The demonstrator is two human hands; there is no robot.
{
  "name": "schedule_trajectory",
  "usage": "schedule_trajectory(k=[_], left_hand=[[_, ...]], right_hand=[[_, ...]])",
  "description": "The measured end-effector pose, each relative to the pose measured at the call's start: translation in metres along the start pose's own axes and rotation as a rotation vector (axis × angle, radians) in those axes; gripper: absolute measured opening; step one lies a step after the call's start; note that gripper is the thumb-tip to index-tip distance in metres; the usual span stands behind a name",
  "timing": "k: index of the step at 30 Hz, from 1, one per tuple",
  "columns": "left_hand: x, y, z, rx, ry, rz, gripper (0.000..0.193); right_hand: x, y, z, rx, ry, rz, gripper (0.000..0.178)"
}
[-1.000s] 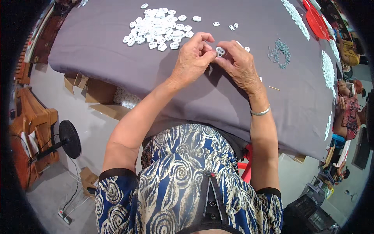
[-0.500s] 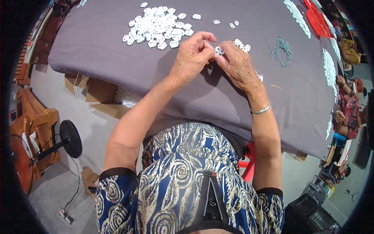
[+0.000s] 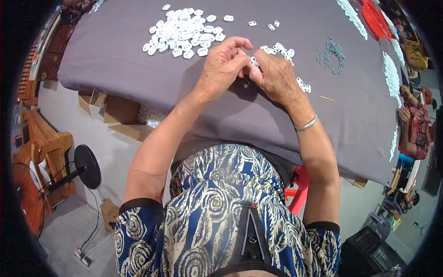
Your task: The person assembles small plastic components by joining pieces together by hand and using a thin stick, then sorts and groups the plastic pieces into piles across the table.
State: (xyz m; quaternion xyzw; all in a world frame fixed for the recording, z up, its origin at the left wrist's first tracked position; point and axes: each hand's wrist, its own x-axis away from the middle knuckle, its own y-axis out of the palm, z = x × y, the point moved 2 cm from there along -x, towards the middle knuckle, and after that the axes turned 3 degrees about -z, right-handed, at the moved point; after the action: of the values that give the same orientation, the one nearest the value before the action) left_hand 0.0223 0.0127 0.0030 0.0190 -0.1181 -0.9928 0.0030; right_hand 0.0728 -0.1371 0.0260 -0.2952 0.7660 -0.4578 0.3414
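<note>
Pinching a white piece [image 3: 253,61] with our right hand [image 3: 277,76] above the table [image 3: 115,55], we cannot tell whether our curled left hand [image 3: 219,70] grips it too; bare grey cloth [image 3: 249,117] lies open toward the near edge.

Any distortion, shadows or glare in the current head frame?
Head view: fisheye bend curves the gray tablecloth's front edge, and corners go black; a dark shadow lies below left hand and right hand; the white pile is bright, some detail lost; white strips near the right rim lack detail.
</note>
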Motion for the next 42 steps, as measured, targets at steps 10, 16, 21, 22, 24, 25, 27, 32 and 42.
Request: schedule_trajectory(k=[10, 16, 21, 22, 24, 25, 27, 32, 42], left_hand=[[0.004, 0.007, 0.003, 0.124, 0.009, 0.053, 0.033], [0.013, 0.036, 0.015, 0.578, -0.057, -0.058, 0.049], [0.017, 0.037, 0.005, 0.587, -0.063, 0.109, 0.053], [0.016, 0.035, 0.001, 0.539, -0.046, 0.135, 0.056], [0.015, 0.036, 0.0, 0.49, -0.031, 0.159, 0.06], [0.015, 0.037, 0.001, 0.524, -0.041, 0.185, 0.058], [0.016, 0.037, 0.0, 0.556, -0.05, 0.213, 0.055], [0.013, 0.033, -0.007, 0.623, -0.079, 0.253, 0.048], [0.003, 0.036, -0.005, 0.678, -0.101, 0.347, 0.046]], right_hand=[[0.004, 0.001, -0.009, -0.196, 0.02, 0.031, 0.026], [-0.002, -0.003, -0.032, -0.158, -0.287, 0.239, 0.022], [0.001, 0.014, -0.032, -0.257, -0.06, 0.144, 0.022], [0.001, 0.015, -0.033, -0.229, -0.042, 0.131, 0.022], [0.002, 0.019, -0.032, -0.201, -0.021, 0.119, 0.022], [0.003, 0.023, -0.029, -0.172, -0.024, 0.121, 0.022], [0.003, 0.026, -0.027, -0.144, -0.029, 0.124, 0.021], [0.001, 0.029, -0.028, -0.124, -0.038, 0.126, 0.021], [-0.002, 0.026, -0.027, -0.118, -0.042, 0.119, 0.018]])
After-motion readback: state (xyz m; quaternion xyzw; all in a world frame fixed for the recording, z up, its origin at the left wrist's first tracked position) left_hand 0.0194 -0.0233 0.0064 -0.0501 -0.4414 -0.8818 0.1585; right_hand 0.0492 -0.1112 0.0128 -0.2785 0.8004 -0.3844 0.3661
